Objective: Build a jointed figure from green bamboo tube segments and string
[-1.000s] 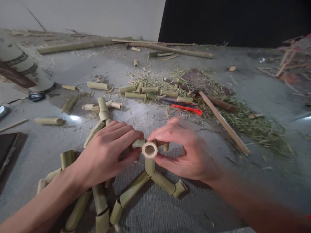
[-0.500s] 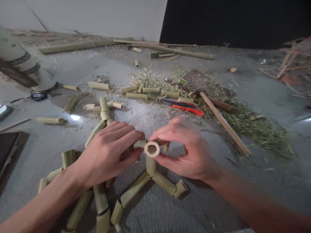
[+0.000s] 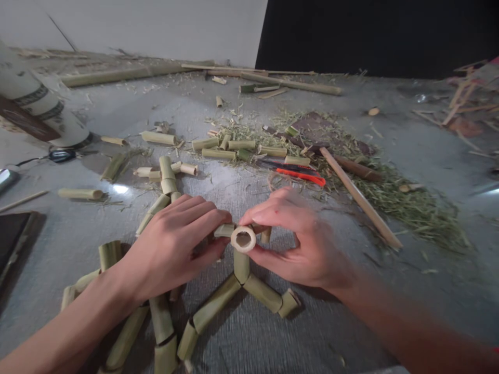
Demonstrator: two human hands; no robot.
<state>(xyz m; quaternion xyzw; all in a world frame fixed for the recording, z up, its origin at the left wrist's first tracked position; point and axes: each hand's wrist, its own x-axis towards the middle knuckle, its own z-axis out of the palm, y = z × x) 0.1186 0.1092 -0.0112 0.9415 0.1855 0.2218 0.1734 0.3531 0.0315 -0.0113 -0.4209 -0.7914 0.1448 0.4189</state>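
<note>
A figure of jointed bamboo pieces (image 3: 241, 266) lies before me, its topmost tube (image 3: 250, 248) showing a round hollow end toward the camera. Two leg-like segments (image 3: 218, 302) spread below the body piece, each bent at a shorter end piece (image 3: 288, 304). My left hand (image 3: 177, 239) pinches a short bamboo arm segment (image 3: 224, 230) left of the hollow end. From the other side, my right hand (image 3: 290, 236) grips the figure by the hollow end, thumb below and fingers above. Part of the right arm segment (image 3: 266, 235) shows behind those fingers.
More jointed bamboo figures (image 3: 161, 317) lie under and beyond my left forearm. Loose bamboo tubes (image 3: 241, 144), a red utility knife (image 3: 300, 175), a wooden-handled tool (image 3: 360, 200) and green shavings (image 3: 424, 213) are ahead. A patterned cylinder (image 3: 42, 104) stands at left; a dark flat object (image 3: 13, 244) lies nearer.
Both hands keep the same hold on the bamboo figure. The view has shifted very slightly; nothing else visibly differs.
</note>
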